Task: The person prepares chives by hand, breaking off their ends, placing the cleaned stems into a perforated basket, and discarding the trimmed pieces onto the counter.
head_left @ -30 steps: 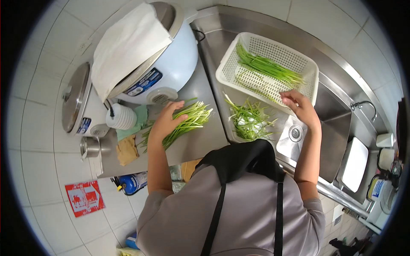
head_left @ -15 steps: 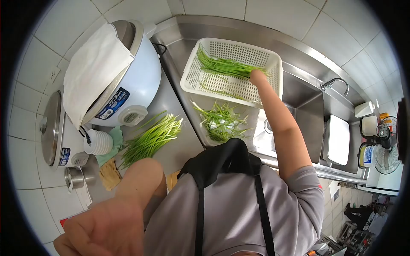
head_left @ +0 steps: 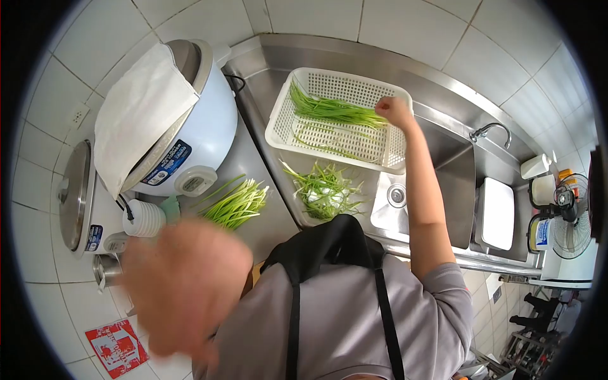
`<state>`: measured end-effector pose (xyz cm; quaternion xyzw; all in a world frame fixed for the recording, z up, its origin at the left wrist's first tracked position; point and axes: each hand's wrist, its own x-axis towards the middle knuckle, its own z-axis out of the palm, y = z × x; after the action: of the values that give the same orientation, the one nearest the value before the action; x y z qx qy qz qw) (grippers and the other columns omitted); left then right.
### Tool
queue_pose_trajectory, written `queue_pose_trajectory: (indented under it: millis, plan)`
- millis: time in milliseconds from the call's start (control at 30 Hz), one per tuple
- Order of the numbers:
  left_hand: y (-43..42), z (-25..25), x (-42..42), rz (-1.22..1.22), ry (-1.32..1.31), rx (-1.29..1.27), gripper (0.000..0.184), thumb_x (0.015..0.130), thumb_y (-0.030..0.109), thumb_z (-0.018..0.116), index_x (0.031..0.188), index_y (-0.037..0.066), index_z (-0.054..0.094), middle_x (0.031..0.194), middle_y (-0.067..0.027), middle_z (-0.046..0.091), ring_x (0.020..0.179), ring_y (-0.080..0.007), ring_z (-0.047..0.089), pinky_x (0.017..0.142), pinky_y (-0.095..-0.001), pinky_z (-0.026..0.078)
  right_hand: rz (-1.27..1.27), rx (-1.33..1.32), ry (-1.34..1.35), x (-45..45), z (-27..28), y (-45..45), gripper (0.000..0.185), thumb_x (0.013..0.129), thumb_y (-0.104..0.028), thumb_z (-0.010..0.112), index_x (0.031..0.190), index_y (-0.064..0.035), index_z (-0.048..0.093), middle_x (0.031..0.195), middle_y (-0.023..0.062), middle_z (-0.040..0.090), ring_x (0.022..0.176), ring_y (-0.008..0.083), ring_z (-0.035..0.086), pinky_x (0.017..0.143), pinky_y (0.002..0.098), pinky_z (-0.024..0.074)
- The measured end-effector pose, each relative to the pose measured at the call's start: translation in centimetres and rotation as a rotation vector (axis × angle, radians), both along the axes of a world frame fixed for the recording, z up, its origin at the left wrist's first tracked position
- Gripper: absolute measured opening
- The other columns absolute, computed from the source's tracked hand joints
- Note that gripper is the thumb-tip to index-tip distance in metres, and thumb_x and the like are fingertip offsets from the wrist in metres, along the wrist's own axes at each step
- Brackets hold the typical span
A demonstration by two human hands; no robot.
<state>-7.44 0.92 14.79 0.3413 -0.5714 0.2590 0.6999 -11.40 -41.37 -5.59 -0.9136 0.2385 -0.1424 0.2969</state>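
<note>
My right hand [head_left: 394, 111] is closed at the right end of the green stalks [head_left: 335, 110] in the white perforated basket [head_left: 273, 130]; what its fingers pinch is too small to make out. My left hand [head_left: 177, 278], raised close to the camera and smeared by motion, hides part of the counter; its fingers cannot be read. Beyond it a bundle of green stalks with pale ends [head_left: 237, 204] lies on the steel counter [head_left: 272, 218]. Loose trimmings [head_left: 326, 192] are heaped below the basket.
A large pale blue cooker [head_left: 206, 120] draped with a white cloth [head_left: 139, 114] stands at the left, near stacked white cups [head_left: 144, 218]. To the right are the sink basin [head_left: 453, 190], a faucet [head_left: 494, 131] and a white lidded tray [head_left: 497, 213].
My left hand has left the counter bundle and risen toward the camera. My right hand has moved to the stalks' right end, and its fingers have closed. The view has shifted.
</note>
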Motion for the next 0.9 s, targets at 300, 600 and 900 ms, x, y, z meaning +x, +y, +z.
queue_pose_trajectory:
  millis: [300, 600, 900]
  plan:
    - [-18.1, -11.9, 9.2, 0.297, 0.010, 0.719, 0.025, 0.081, 0.017, 0.062, 0.104, 0.008, 0.060, 0.104, -0.0073, 0.059, 0.099, -0.0231, 0.055, 0.092, -0.0350, 0.037, -0.100, 0.095, -0.299, -7.1, 13.2, 5.9, 0.016, 0.076, -0.014, 0.063, 0.082, 0.0003, 0.062, 0.070, 0.0045, 0.061, 0.065, 0.0092, 0.054, 0.063, 0.0243, 0.0436]
    - [-20.8, -13.3, 6.7, -0.323, 0.476, 0.908, 0.020, 0.086, 0.019, 0.058, 0.097, 0.003, 0.064, 0.086, -0.0061, 0.067, 0.083, -0.0143, 0.063, 0.088, -0.0321, 0.043, -0.013, 0.622, -0.825, -9.1, 13.1, 6.3, 0.014, 0.080, -0.015, 0.065, 0.082, -0.0010, 0.062, 0.069, -0.0004, 0.056, 0.061, 0.0067, 0.048, 0.060, 0.0229, 0.0408]
    - [-20.4, -14.8, 7.0, -0.389, 0.769, 0.728, 0.023, 0.091, 0.020, 0.052, 0.096, -0.001, 0.060, 0.084, -0.0088, 0.067, 0.079, -0.0139, 0.062, 0.074, -0.0258, 0.046, -0.127, 0.615, -0.987, -8.0, 11.7, 7.1, 0.013, 0.082, -0.013, 0.061, 0.082, 0.0001, 0.060, 0.068, 0.0021, 0.053, 0.062, 0.0095, 0.049, 0.061, 0.0239, 0.0421]
